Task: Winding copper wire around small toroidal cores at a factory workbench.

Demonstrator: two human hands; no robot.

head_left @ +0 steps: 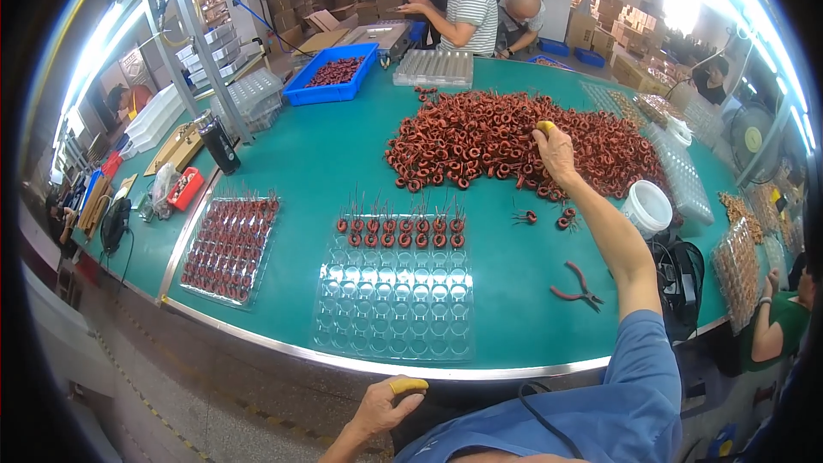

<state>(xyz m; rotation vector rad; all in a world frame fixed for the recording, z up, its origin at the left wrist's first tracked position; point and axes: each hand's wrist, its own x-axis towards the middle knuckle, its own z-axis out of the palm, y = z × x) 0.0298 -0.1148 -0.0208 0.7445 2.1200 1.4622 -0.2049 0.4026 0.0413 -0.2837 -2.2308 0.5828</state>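
Left: filled tray. Next, clear tray, two rows of coils seated. Left hand off the surface edge, fingers apart, seemingly empty. Coil pile far side; right hand at it, finger closure unclear — best lift one coil, untangled.

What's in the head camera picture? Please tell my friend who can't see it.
A person's right hand reaches to a big heap of reddish toroidal coils on a green table. The left hand is near its front edge; a clear plastic tray there holds two rows of coils.
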